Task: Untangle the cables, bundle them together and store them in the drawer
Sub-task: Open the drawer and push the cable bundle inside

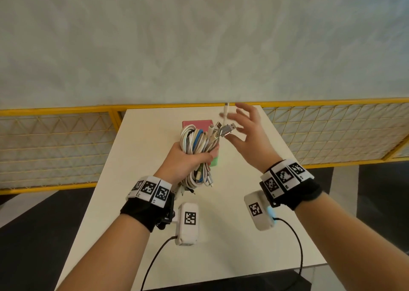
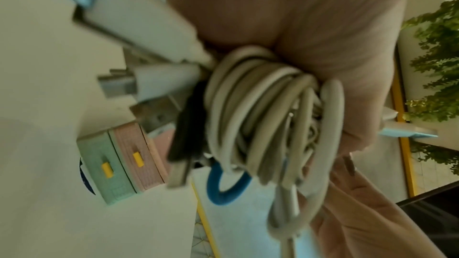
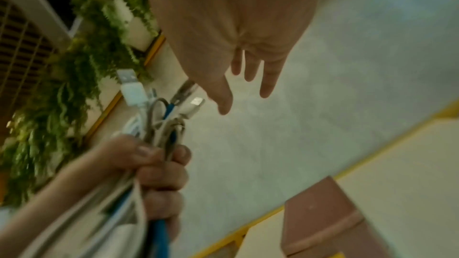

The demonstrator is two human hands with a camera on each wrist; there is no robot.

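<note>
My left hand (image 1: 186, 157) grips a coiled bundle of cables (image 1: 197, 144) upright above the table; most are white or grey, one is blue. In the left wrist view the loops (image 2: 268, 125) fill the middle, with the blue loop (image 2: 223, 189) below. USB plugs (image 1: 223, 130) stick out of the bundle's top. My right hand (image 1: 245, 129) hovers open just right of those plugs, fingers spread, holding nothing; the right wrist view shows its fingers (image 3: 248, 70) apart from the plugs (image 3: 196, 105). A small pink and green drawer box (image 1: 194, 123) stands on the table behind the bundle, its drawers shut with yellow handles (image 2: 137, 159).
The white table (image 1: 243, 235) stretches toward me, with its near edge at the bottom. A yellow mesh railing (image 1: 55, 149) runs behind it on both sides. Green plants (image 3: 62, 85) hang at the side. Cords run from my wrist cameras (image 1: 188, 222).
</note>
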